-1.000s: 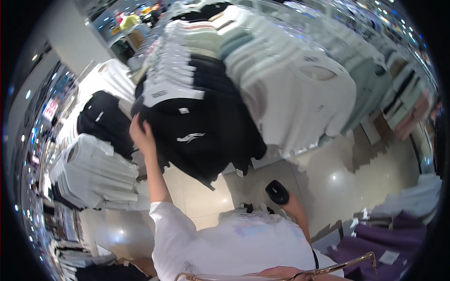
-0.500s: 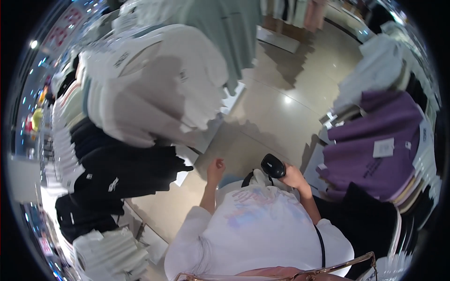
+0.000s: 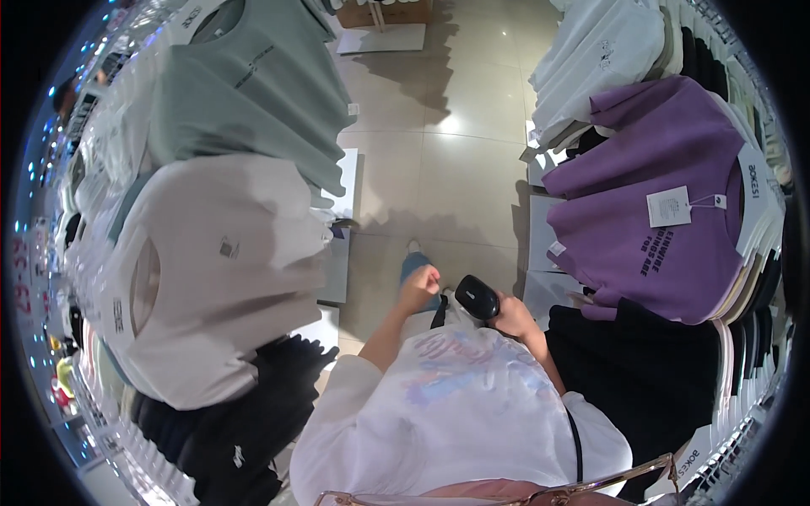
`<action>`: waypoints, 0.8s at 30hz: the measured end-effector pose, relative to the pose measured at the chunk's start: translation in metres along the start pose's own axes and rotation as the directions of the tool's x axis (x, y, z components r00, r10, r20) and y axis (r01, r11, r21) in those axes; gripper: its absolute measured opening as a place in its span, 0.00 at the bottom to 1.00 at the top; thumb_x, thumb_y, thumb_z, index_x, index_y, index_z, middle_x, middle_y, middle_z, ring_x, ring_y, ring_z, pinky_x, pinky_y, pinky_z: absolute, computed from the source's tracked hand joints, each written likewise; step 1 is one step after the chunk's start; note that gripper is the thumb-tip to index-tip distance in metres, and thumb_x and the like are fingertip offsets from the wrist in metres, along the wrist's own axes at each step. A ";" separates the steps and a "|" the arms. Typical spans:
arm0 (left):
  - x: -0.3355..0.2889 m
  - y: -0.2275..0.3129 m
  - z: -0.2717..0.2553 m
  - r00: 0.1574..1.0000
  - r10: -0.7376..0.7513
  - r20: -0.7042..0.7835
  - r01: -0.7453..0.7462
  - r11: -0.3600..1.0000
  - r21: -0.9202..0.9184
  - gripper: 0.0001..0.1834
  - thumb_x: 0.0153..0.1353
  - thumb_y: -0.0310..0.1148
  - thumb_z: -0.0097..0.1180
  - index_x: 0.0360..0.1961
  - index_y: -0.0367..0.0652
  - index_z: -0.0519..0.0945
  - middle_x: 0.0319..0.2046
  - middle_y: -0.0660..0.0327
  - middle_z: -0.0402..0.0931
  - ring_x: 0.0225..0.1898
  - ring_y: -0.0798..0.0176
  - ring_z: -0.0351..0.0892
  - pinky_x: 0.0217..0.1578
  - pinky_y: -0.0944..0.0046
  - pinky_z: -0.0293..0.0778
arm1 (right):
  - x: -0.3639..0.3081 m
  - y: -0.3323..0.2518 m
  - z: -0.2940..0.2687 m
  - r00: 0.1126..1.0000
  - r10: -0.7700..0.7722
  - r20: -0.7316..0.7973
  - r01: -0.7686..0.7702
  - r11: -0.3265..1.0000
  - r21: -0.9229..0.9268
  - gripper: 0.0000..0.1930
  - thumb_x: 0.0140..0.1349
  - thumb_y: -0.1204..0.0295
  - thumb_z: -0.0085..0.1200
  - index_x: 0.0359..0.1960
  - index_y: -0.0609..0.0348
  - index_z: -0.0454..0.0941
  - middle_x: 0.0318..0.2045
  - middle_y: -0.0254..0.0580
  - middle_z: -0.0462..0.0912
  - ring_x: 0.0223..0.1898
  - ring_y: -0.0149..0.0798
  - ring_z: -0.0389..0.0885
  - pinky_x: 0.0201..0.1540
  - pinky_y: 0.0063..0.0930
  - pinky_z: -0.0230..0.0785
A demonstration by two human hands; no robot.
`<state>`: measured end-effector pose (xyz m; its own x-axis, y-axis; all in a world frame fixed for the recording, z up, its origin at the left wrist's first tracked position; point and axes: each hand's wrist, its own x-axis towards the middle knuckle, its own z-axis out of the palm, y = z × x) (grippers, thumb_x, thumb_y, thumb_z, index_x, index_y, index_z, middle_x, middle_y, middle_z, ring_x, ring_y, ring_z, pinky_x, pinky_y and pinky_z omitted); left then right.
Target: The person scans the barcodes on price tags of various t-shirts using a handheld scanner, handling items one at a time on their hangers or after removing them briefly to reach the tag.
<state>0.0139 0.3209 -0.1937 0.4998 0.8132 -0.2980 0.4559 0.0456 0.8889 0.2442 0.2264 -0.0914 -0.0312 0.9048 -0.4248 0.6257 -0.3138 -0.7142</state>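
My right hand is closed around the handle of a black barcode scanner, held in front of my body with its rounded head pointing up and left. To its left, my left hand hovers at waist height with fingers curled in, and nothing shows in it. A gap separates that hand from the scanner. Nearest on the left hangs a pale beige T-shirt with a small chest print. On the right rack, a purple T-shirt with dark lettering carries a white swing tag.
Black T-shirts hang at the lower left, a grey-green one farther up. On the right are a black garment and a white shirt. Between the racks runs a tiled aisle, edged by white base boxes.
My view has swung left and I have moved along the aisle, so the racks have shifted in the picture. My left hand has come nearer the scanner. The right hand keeps its hold.
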 end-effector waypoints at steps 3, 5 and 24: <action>0.034 -0.049 -0.037 0.992 -0.072 -0.104 0.070 0.997 -0.022 0.10 0.48 0.30 0.52 0.34 0.44 0.71 0.28 0.60 0.73 0.33 0.61 0.74 0.35 0.64 0.68 | 0.031 -0.025 -0.003 0.998 0.050 -0.027 -0.050 0.999 0.014 0.24 0.38 0.72 0.57 0.43 0.60 0.72 0.33 0.57 0.78 0.39 0.57 0.75 0.40 0.40 0.68; 0.059 -0.047 -0.070 0.987 -0.120 -0.112 0.121 0.993 0.005 0.11 0.48 0.30 0.52 0.34 0.44 0.71 0.28 0.60 0.73 0.32 0.61 0.74 0.34 0.63 0.69 | 0.059 -0.032 -0.005 0.996 0.075 -0.047 -0.073 0.997 0.039 0.23 0.39 0.72 0.57 0.43 0.60 0.72 0.33 0.57 0.78 0.39 0.57 0.75 0.41 0.42 0.68; 0.220 -0.015 -0.154 0.912 -0.164 0.375 0.110 0.981 0.162 0.11 0.43 0.28 0.55 0.31 0.44 0.73 0.23 0.60 0.75 0.25 0.61 0.75 0.28 0.63 0.70 | 0.177 -0.046 -0.037 0.769 0.477 -0.424 -0.438 0.878 0.194 0.21 0.40 0.69 0.58 0.40 0.61 0.74 0.30 0.58 0.78 0.37 0.56 0.76 0.39 0.42 0.69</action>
<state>0.0040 0.5888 -0.2188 0.6573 0.5169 -0.5484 0.6214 0.0401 0.7825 0.2387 0.4117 -0.1136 0.6054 0.6686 -0.4319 0.4119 -0.7274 -0.5488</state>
